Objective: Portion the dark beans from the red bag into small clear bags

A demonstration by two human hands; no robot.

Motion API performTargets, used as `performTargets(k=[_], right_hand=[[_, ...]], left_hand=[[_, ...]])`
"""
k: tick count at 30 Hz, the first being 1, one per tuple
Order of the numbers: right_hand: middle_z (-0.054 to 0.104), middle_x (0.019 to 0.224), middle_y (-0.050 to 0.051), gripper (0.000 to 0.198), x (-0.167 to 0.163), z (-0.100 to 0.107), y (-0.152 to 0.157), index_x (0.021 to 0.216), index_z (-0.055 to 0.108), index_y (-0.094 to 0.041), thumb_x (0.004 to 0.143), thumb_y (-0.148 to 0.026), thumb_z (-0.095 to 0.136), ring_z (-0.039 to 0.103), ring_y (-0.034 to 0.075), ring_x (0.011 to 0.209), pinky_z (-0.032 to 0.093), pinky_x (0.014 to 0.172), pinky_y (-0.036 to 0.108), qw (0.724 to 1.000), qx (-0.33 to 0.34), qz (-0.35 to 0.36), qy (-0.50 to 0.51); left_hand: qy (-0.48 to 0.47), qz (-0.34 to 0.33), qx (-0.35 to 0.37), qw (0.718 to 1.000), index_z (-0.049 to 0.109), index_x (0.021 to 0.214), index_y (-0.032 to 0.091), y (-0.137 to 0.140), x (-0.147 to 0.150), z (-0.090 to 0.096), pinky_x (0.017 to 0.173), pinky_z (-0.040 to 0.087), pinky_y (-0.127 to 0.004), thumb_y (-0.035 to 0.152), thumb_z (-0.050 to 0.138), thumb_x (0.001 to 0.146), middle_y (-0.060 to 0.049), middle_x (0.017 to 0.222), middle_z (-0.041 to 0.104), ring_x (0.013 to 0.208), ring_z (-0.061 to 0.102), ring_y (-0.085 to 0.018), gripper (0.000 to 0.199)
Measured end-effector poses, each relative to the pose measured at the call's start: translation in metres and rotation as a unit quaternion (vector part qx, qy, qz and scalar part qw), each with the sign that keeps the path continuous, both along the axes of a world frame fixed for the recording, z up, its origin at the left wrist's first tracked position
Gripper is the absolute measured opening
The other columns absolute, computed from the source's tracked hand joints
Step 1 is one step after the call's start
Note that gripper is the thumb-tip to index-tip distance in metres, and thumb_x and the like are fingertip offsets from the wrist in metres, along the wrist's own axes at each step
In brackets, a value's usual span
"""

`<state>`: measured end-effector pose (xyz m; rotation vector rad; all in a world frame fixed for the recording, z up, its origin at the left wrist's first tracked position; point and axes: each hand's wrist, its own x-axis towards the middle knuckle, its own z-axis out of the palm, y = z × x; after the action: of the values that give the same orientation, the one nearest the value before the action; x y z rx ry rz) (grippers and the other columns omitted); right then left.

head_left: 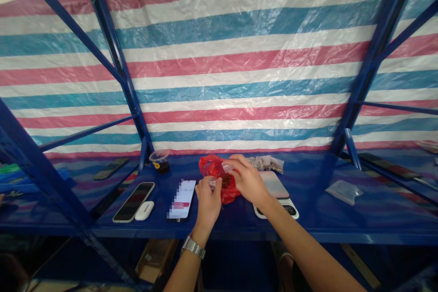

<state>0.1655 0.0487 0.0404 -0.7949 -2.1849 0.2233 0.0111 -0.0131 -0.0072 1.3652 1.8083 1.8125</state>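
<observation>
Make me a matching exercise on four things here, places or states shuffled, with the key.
1. red plastic bag
2. digital scale
3. metal-band wristwatch
4. white earbud case

A. beside the dark-screened phone
B. open, reddish-brown pieces inside
C. worn on the left wrist
D. partly hidden behind the right forearm

Pairs: 1-B, 2-D, 3-C, 4-A

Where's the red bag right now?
In the head view, the red bag sits below centre on the blue shelf, between the lit phone and the white scale.
</observation>
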Motion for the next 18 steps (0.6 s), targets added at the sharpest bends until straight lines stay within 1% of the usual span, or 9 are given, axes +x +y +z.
performTargets(k=[2, 4, 6, 9, 11, 13, 16, 18], right_hand=[[0.064, 0.130, 0.009, 0.047, -0.002, -0.002, 0.013, 0.126, 0.069, -0.022, 0.088, -0.002, 0.052, 0.061, 0.022, 0.119, 0.046, 0.106, 0.034, 0.997, -0.016, -0.030, -0.072], [0.068, 0.124, 0.008, 0.048, -0.007, -0.006, 0.025, 0.121, 0.073, -0.020, 0.082, 0.001, 0.055, 0.061, 0.023, 0.115, 0.044, 0.105, 0.035, 0.986, -0.023, -0.039, -0.163], [0.070, 0.123, 0.009, 0.049, -0.014, -0.009, 0.034, 0.120, 0.074, -0.019, 0.079, 0.001, 0.056, 0.059, 0.025, 0.115, 0.043, 0.103, 0.036, 0.973, -0.010, -0.050, -0.226], [0.070, 0.124, 0.014, 0.043, -0.026, -0.012, 0.043, 0.117, 0.075, -0.017, 0.083, -0.001, 0.055, 0.057, 0.029, 0.117, 0.042, 0.100, 0.040, 0.956, 0.013, -0.071, -0.284], [0.070, 0.123, 0.015, 0.040, -0.030, -0.015, 0.048, 0.115, 0.075, -0.017, 0.085, -0.002, 0.054, 0.056, 0.030, 0.118, 0.041, 0.099, 0.040, 0.951, 0.014, -0.079, -0.300], [0.071, 0.123, 0.014, 0.039, -0.030, -0.018, 0.052, 0.116, 0.075, -0.018, 0.085, -0.005, 0.055, 0.056, 0.030, 0.118, 0.041, 0.099, 0.041, 0.953, 0.003, -0.083, -0.292], [0.073, 0.121, 0.012, 0.039, -0.025, -0.024, 0.056, 0.117, 0.075, -0.021, 0.083, -0.008, 0.060, 0.057, 0.030, 0.117, 0.040, 0.099, 0.040, 0.957, -0.013, -0.084, -0.277], [0.074, 0.119, 0.012, 0.039, -0.023, -0.027, 0.055, 0.115, 0.075, -0.019, 0.080, -0.008, 0.061, 0.057, 0.031, 0.115, 0.041, 0.098, 0.041, 0.957, -0.010, -0.081, -0.277]], left_hand=[[-0.039, 0.037, -0.008, 0.999, 0.065, 0.078, 0.022, -0.001, -0.004, -0.005, 0.087, 0.040, -0.038, 0.042, 0.074, 0.080, -0.007, 0.078, 0.062, 0.090, 0.056, -0.029, 0.022], [-0.080, 0.031, -0.023, 0.996, 0.061, 0.072, 0.023, 0.000, -0.008, -0.011, 0.081, 0.042, -0.036, 0.044, 0.077, 0.076, -0.005, 0.071, 0.060, 0.089, 0.057, -0.030, 0.027], [-0.135, -0.015, -0.034, 0.990, 0.060, 0.069, 0.023, 0.005, -0.012, -0.015, 0.074, 0.043, -0.034, 0.041, 0.080, 0.072, -0.004, 0.065, 0.061, 0.084, 0.061, -0.030, 0.027], [-0.210, -0.095, -0.058, 0.971, 0.061, 0.064, 0.023, 0.017, -0.015, -0.017, 0.064, 0.042, -0.031, 0.029, 0.077, 0.068, -0.002, 0.057, 0.061, 0.072, 0.064, -0.027, 0.018], [-0.228, -0.116, -0.077, 0.964, 0.062, 0.063, 0.023, 0.027, -0.015, -0.019, 0.061, 0.041, -0.029, 0.021, 0.074, 0.065, 0.000, 0.054, 0.061, 0.067, 0.065, -0.025, 0.012], [-0.233, -0.119, -0.085, 0.961, 0.063, 0.063, 0.023, 0.036, -0.014, -0.021, 0.060, 0.041, -0.028, 0.016, 0.071, 0.062, 0.000, 0.053, 0.061, 0.065, 0.064, -0.023, 0.011], [-0.240, -0.118, -0.087, 0.960, 0.063, 0.064, 0.022, 0.045, -0.013, -0.026, 0.060, 0.042, -0.028, 0.013, 0.070, 0.060, 0.000, 0.056, 0.062, 0.064, 0.063, -0.021, 0.011], [-0.246, -0.117, -0.086, 0.958, 0.063, 0.067, 0.021, 0.048, -0.012, -0.029, 0.062, 0.043, -0.027, 0.013, 0.070, 0.061, 0.001, 0.059, 0.063, 0.064, 0.063, -0.019, 0.012]])
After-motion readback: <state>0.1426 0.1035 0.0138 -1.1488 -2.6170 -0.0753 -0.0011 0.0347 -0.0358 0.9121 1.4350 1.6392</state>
